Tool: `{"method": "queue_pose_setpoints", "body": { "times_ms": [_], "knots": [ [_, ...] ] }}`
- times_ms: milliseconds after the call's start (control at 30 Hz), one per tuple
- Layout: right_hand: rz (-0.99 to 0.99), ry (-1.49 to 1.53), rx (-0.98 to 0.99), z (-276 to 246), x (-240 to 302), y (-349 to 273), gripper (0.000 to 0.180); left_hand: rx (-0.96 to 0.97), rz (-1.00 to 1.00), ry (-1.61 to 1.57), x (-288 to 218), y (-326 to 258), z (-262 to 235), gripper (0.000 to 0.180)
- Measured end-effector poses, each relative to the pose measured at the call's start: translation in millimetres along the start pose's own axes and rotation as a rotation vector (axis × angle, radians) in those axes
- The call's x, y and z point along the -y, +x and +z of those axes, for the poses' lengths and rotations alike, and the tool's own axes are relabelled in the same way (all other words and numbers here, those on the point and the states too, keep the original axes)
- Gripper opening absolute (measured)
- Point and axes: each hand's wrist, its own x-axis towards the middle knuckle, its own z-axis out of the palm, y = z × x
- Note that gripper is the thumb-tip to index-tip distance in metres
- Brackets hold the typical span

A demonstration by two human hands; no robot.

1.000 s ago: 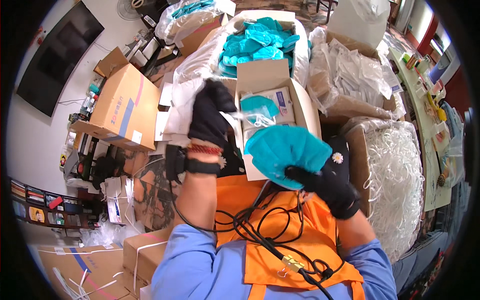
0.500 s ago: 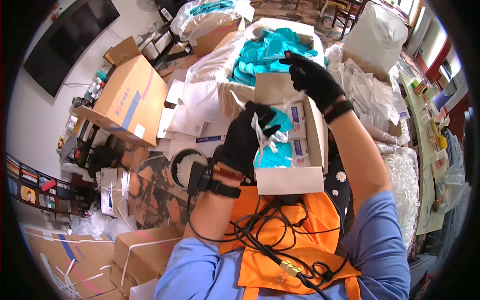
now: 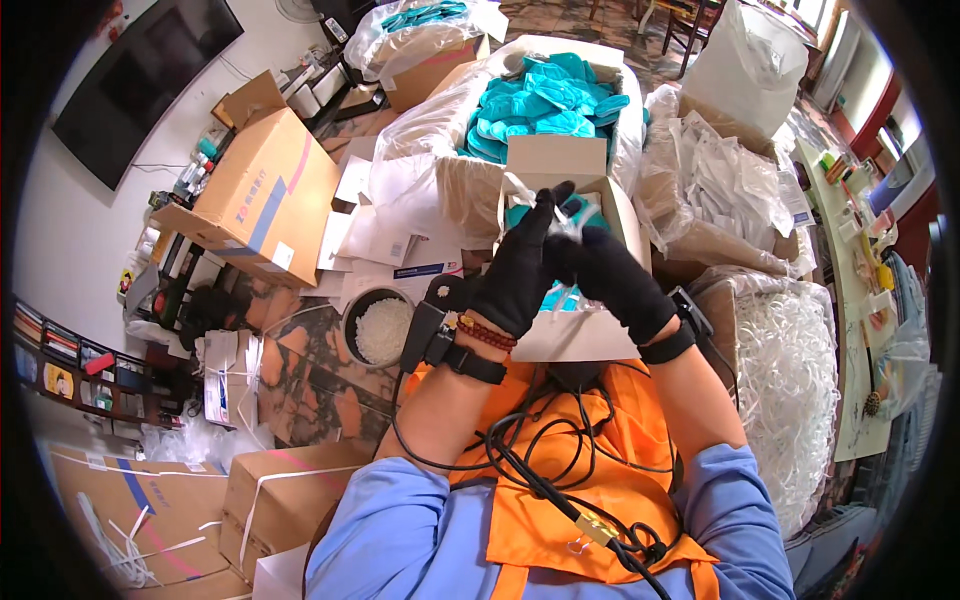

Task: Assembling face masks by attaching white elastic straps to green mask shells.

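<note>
At nine o'clock a round bowl (image 3: 383,328) holds white pellets. At centre, the left hand (image 3: 520,268) and right hand (image 3: 612,280), both in black gloves, pinch a crinkled clear plastic bag (image 3: 560,222) over the open white carton (image 3: 580,190). Teal items already lie inside, so packing appears partly done; the flaps remain open. At twelve o'clock, a lined bin (image 3: 545,100) holds more teal pieces.

We see the small open box (image 3: 560,335) on the lap, a round bowl (image 3: 383,328) just left of it, a large bag-lined carton (image 3: 545,100) behind, and a bin of strips (image 3: 790,380) right.
</note>
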Motion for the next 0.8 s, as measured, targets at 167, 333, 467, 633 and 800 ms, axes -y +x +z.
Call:
{"method": "queue_pose_setpoints", "body": {
  "times_ms": [167, 333, 467, 633, 800],
  "knots": [
    [0.135, 0.479, -0.17, -23.2, 17.5, -3.6, 0.024, 0.031, -0.074, 0.432, 14.6, -8.8, -12.0, 0.041],
    [-0.004, 0.34, -0.208, -32.0, 26.2, -13.8, 0.033, 0.015, -0.398, 0.903, 1.1, -6.5, 34.3, 0.034],
    [0.011, 0.299, -0.19, -47.1, 7.7, 0.4, 0.041, 0.265, 0.319, 1.68, 23.5, -21.0, -10.1, 0.038],
    [0.042, 0.673, -0.208, -42.7, 6.4, -0.7, 0.039, -0.027, -0.278, 0.64, 25.9, -19.6, 11.4, 0.028],
    [0.081, 0.854, -0.162, -40.5, 5.5, -1.7, 0.033, -0.033, -0.208, 0.378, 25.6, -17.3, 22.5, 0.028]
  ]
}}
